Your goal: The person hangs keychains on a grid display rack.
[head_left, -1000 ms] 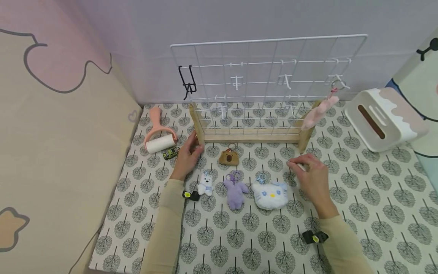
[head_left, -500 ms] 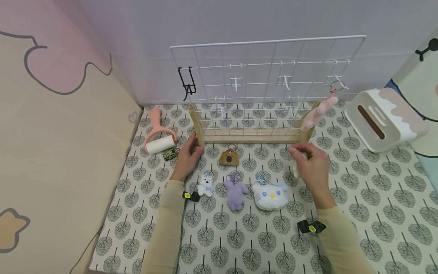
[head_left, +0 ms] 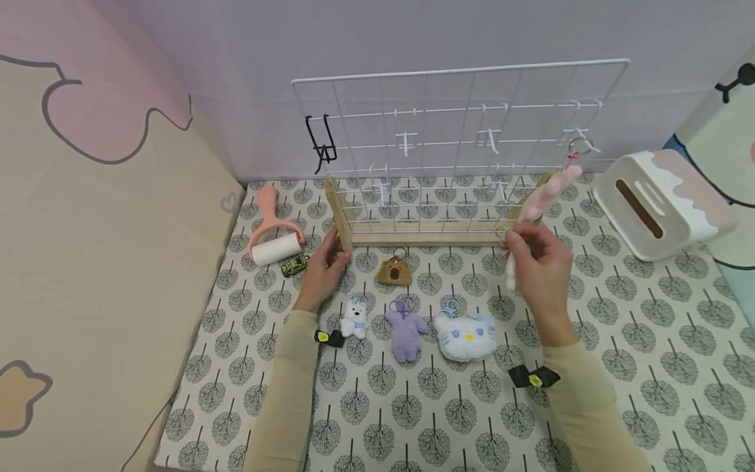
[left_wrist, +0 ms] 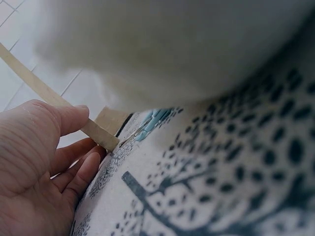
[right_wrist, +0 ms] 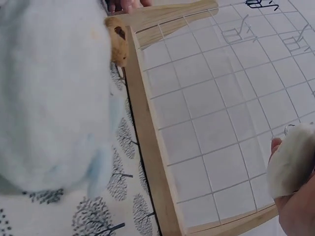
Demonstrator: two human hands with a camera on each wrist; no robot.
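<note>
My left hand [head_left: 321,272] grips the left wooden side piece [head_left: 338,210] of a white wire grid rack; in the left wrist view the thumb and fingers lie on either side of that wooden strip [left_wrist: 54,97]. At the rack's right front, my right hand [head_left: 544,278] pinches a small white plush keychain [head_left: 510,272]. Its metal ring [head_left: 502,233] sticks up past the fingertips, in front of the wooden base [head_left: 433,238]. The right wrist view shows the white plush [right_wrist: 293,162] hanging partly hidden by the hand. A pink plush keychain [head_left: 548,195] hangs from the rack's right hook.
In front of the rack lie a brown bear keychain [head_left: 394,272], a white dog plush [head_left: 354,318], a purple plush [head_left: 406,334] and a white cat-face plush [head_left: 467,337]. A lint roller [head_left: 276,249] and toy car [head_left: 294,265] lie left; a white-and-pink box [head_left: 660,203] stands right.
My right hand has risen toward the rack's lower right with the white plush keychain, whose ring now shows above the fingers. The left hand stays at the wooden side piece.
</note>
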